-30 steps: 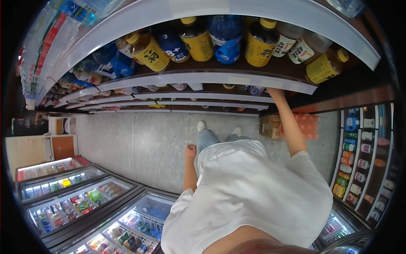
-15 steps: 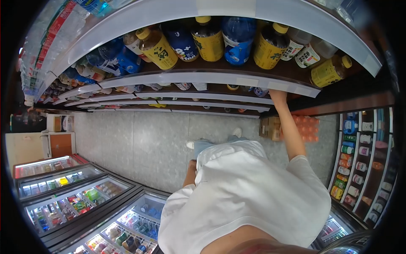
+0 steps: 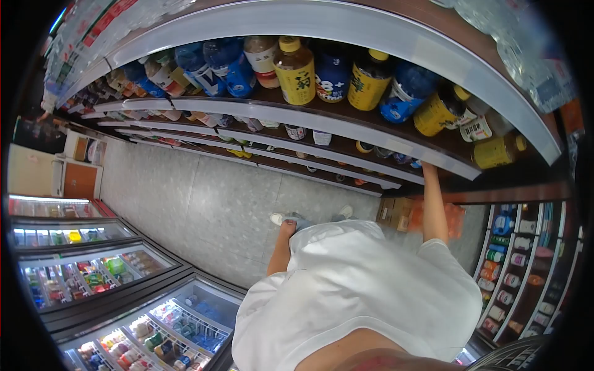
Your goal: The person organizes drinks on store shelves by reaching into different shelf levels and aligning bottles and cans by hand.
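Observation:
My right arm is stretched forward, and my right hand (image 3: 427,166) reaches in beneath the edge of the upper shelf (image 3: 309,114). The shelf edge hides its fingers. Small bottles (image 3: 402,159) with partly visible blue and white labels stand on the lower shelf, just left of this hand. My left hand (image 3: 288,225) hangs low beside my leg, its fingers curled in, and nothing shows in it. On the upper shelf stand a yellow-labelled tea bottle (image 3: 438,114), a blue-labelled bottle (image 3: 405,96) and a tilted yellow-labelled bottle (image 3: 497,151).
Cardboard boxes (image 3: 394,212) and an orange-red pack (image 3: 447,220) sit on the floor beyond my right arm. Lit glass-topped freezers (image 3: 179,324) line the lower left. Another stocked shelf (image 3: 516,266) stands at the right. Grey floor tiles (image 3: 204,198) stretch leftward.
The view has turned, so the shelves slant down to the right. My right hand stays under the shelf edge. More of my left hand shows beside my leg.

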Action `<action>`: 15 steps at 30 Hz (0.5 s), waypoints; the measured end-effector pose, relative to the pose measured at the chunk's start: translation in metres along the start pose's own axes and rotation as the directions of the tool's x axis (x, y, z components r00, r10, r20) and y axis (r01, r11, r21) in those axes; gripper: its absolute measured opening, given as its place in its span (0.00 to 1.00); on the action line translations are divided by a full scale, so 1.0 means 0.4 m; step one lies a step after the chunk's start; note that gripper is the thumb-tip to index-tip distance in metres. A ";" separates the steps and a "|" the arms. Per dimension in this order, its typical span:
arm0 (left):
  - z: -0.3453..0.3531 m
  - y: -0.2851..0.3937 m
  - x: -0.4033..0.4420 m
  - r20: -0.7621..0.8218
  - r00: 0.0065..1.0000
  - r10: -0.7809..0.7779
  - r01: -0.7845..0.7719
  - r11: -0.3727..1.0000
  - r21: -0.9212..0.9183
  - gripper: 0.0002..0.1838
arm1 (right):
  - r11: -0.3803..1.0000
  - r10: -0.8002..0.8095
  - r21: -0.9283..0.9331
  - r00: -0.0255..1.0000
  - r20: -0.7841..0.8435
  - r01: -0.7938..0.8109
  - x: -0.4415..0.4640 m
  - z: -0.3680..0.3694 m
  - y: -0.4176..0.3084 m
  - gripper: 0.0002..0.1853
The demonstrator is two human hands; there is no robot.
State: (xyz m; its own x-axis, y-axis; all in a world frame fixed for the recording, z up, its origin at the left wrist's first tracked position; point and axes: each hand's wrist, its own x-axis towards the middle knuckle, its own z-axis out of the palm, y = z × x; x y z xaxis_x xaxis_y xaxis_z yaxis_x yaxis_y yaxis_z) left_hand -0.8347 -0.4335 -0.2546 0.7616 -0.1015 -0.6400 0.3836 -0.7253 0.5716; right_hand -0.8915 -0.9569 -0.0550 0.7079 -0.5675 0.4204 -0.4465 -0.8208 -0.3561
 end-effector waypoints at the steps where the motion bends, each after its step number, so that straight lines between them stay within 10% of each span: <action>1: 0.011 -0.025 0.000 -0.089 0.993 0.076 -0.066 0.992 0.107 0.17 | 1.000 -0.005 -0.030 0.999 0.032 0.005 -0.002 0.002 0.006 0.14; 7: -0.016 -0.144 -0.046 -0.097 0.967 -0.234 0.239 0.969 0.054 0.20 | 0.980 -0.009 -0.195 0.976 0.217 0.052 -0.015 0.000 0.019 0.15; 11: -0.012 -0.165 -0.088 -0.096 0.954 -0.285 0.284 0.959 -0.028 0.20 | 0.979 -0.189 -0.129 0.926 -0.328 0.155 -0.038 -0.084 -0.186 0.14; 13: 0.003 -0.189 -0.076 -0.086 0.937 -0.339 0.336 0.941 -0.051 0.21 | 0.999 0.048 0.015 0.979 -0.199 -0.046 -0.094 -0.074 -0.235 0.13; 15: -0.014 -0.192 -0.080 -0.002 0.950 -0.313 0.313 0.950 0.005 0.21 | 0.968 -0.247 -0.021 0.940 -0.235 0.249 -0.096 -0.063 -0.285 0.10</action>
State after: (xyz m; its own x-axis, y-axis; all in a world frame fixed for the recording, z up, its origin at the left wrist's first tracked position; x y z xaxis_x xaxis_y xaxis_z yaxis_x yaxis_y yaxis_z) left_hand -0.8855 -0.3707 -0.2752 0.6046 0.1317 -0.7856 0.5999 -0.7241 0.3403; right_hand -0.8815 -0.8433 -0.0097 0.6470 -0.3462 0.6794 -0.2677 -0.9374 -0.2228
